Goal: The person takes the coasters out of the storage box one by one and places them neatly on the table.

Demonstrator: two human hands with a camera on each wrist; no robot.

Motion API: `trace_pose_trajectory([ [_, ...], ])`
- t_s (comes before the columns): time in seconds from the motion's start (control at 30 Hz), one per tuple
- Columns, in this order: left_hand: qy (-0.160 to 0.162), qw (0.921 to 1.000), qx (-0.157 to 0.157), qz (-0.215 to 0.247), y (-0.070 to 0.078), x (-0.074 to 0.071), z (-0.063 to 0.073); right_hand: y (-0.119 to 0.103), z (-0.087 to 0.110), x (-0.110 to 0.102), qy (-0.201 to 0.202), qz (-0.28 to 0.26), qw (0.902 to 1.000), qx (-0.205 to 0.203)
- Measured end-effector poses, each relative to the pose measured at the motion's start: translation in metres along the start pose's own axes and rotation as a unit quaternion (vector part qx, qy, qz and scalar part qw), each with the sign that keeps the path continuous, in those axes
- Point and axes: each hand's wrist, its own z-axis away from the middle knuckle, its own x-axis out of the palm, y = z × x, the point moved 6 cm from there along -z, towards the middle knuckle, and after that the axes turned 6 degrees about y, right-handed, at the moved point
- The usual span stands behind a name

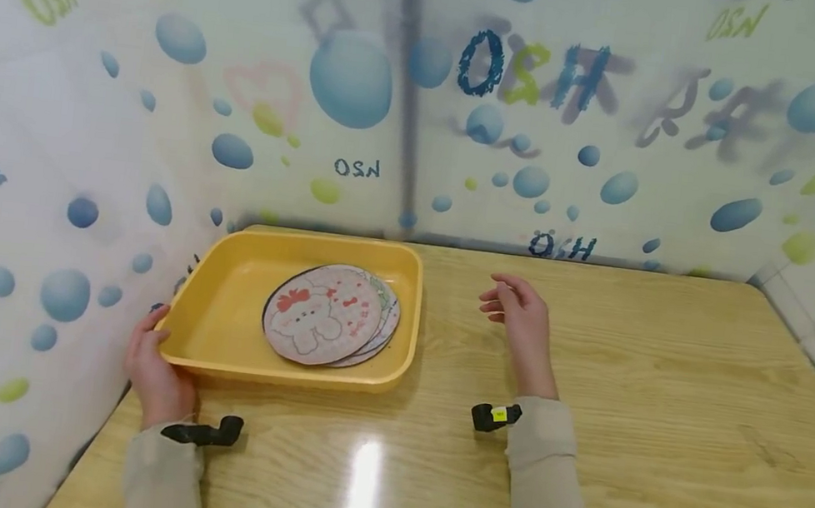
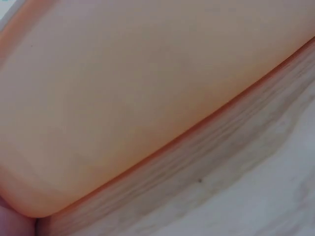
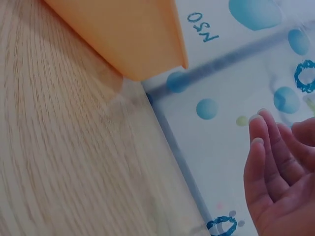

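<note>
A yellow plastic tray (image 1: 228,301) sits on the table at the left. In it lies a small stack of round flat mats (image 1: 324,320); the top one is pink with a cartoon animal and red bows. My left hand (image 1: 156,372) holds the tray's left front corner, thumb at the rim; some of its fingers are hidden. The tray's side wall (image 2: 138,88) fills most of the left wrist view. To the right of the tray, apart from it, my right hand (image 1: 521,313) hovers with loosely bent fingers and nothing in them. The right wrist view shows those fingers (image 3: 283,162) too.
The wood-grain table (image 1: 662,400) extends right and forward. A printed curtain (image 1: 616,144) with blue drops stands along its back edge, and another wall of it runs close by the tray's left side. A black wrist camera mount sits on each forearm.
</note>
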Motion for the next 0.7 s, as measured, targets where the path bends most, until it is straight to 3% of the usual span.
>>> trace_pose_trajectory([
  [0.23, -0.050, 0.9969, -0.040, 0.045, -0.006, 0.006, 0.000, -0.005, 0.001, 0.011, -0.029, 0.021, 0.9992, -0.020],
  [0.53, -0.013, 0.9969, -0.066, 0.039, -0.005, 0.003, 0.000, 0.008, 0.004, 0.023, -0.036, 0.035, 0.9987, -0.004],
  [0.7, -0.062, 0.9936, -0.091, 0.024, -0.008, 0.009, 0.002, 0.007, 0.007, 0.035, -0.051, 0.023, 0.9984, 0.003],
])
